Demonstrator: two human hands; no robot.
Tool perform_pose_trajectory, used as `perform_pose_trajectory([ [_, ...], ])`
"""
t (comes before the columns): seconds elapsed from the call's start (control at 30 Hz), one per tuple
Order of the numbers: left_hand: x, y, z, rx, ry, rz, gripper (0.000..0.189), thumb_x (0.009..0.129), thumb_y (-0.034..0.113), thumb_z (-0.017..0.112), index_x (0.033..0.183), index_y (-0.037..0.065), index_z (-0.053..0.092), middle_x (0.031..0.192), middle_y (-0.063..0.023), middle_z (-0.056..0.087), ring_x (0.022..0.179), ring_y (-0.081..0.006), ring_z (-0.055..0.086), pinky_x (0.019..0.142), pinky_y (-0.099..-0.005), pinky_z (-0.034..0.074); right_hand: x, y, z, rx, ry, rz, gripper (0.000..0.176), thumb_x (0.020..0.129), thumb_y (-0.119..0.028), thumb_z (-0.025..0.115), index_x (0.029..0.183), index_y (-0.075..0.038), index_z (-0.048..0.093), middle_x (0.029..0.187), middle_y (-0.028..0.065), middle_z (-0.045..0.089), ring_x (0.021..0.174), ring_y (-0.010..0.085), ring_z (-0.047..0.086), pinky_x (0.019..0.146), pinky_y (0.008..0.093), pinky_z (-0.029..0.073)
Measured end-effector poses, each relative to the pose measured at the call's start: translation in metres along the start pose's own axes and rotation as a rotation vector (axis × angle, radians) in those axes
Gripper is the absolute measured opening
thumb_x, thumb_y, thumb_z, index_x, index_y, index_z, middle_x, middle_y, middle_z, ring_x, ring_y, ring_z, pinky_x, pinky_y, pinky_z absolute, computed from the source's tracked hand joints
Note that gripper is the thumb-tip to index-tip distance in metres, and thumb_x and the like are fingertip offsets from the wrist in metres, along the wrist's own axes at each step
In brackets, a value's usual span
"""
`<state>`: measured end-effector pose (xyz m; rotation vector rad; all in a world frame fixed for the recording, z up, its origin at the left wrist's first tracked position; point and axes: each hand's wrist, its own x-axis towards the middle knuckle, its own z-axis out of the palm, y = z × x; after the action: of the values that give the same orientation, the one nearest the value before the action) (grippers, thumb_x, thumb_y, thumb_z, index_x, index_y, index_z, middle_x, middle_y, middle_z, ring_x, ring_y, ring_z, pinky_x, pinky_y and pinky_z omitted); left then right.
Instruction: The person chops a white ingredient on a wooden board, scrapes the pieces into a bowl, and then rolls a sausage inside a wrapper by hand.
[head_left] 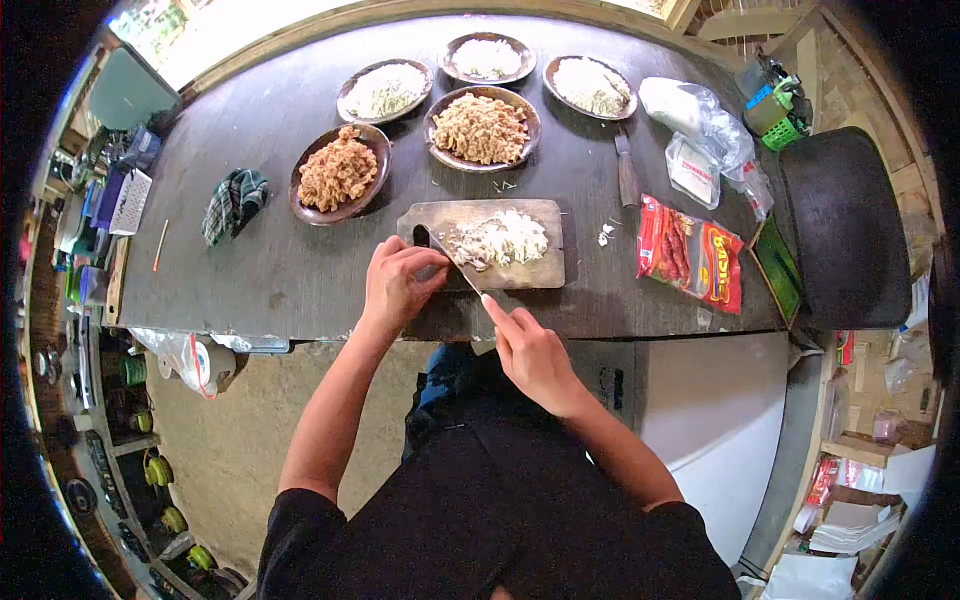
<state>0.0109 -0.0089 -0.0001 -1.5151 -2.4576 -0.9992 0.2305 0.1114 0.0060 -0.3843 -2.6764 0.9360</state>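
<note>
A wooden cutting board (553, 270) lies near the table's front edge, with a pile of chopped white pieces (505, 238) on it. My right hand (535, 355) is closed round the handle of a knife (463, 269). Its blade slants up and left across the board's left part. Beside the blade, at the board's lower left corner, my left hand (403, 285) has its fingers pinched together. Whatever sits between those fingertips is too small and hidden to make out. A few white scraps (605, 235) lie on the table to the right of the board.
Behind the board stand plates of brown crumbly food (480, 128) and white shreds (590, 85). At right are a second knife (626, 170), a red packet (690, 255), plastic bags (700, 130) and a black chair (845, 225). A checked cloth (235, 205) lies left.
</note>
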Motion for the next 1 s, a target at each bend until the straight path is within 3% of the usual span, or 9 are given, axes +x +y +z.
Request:
perform_pose_trajectory([
  [0.27,-0.001,0.0,0.001,0.026,0.011,-0.007,0.016,0.073,0.014,0.085,0.088,0.013,0.079,0.094,-0.0003,0.078,0.08,-0.0224,0.061,0.08,-0.0346,0.051,0.005,0.002,-0.004,0.001,0.061,-0.026,0.053,0.094,-0.006,0.062,0.146,-0.01,0.053,0.086,0.0161,0.059,0.066,0.038,0.066,0.059,0.0482,0.057],
  [0.37,-0.002,-0.003,0.001,0.015,0.024,0.017,0.017,0.072,0.013,0.085,0.088,0.012,0.079,0.095,-0.0005,0.078,0.081,-0.0227,0.061,0.08,-0.0349,0.051,-0.003,-0.002,-0.01,0.058,0.011,0.0,0.054,0.094,-0.004,0.062,0.147,-0.012,0.053,0.087,0.017,0.059,0.07,0.0394,0.065,0.061,0.0483,0.053],
  [0.67,-0.001,-0.003,0.002,-0.014,0.004,-0.004,0.017,0.071,0.011,0.085,0.087,0.012,0.079,0.093,-0.0005,0.078,0.078,-0.0225,0.061,0.079,-0.0347,0.051,0.006,-0.002,0.002,-0.088,-0.014,-0.011,0.054,0.094,-0.008,0.062,0.147,-0.012,0.053,0.089,0.0154,0.059,0.067,0.0371,0.067,0.06,0.047,0.058],
  [1.0,-0.002,-0.004,0.002,0.003,0.017,-0.001,0.015,0.072,0.013,0.085,0.086,0.012,0.078,0.09,-0.0003,0.078,0.077,-0.0224,0.06,0.078,-0.035,0.051,-0.002,-0.004,-0.009,0.033,0.006,-0.01,0.055,0.095,-0.006,0.061,0.148,-0.012,0.051,0.087,0.0155,0.059,0.069,0.038,0.065,0.061,0.0482,0.056],
])
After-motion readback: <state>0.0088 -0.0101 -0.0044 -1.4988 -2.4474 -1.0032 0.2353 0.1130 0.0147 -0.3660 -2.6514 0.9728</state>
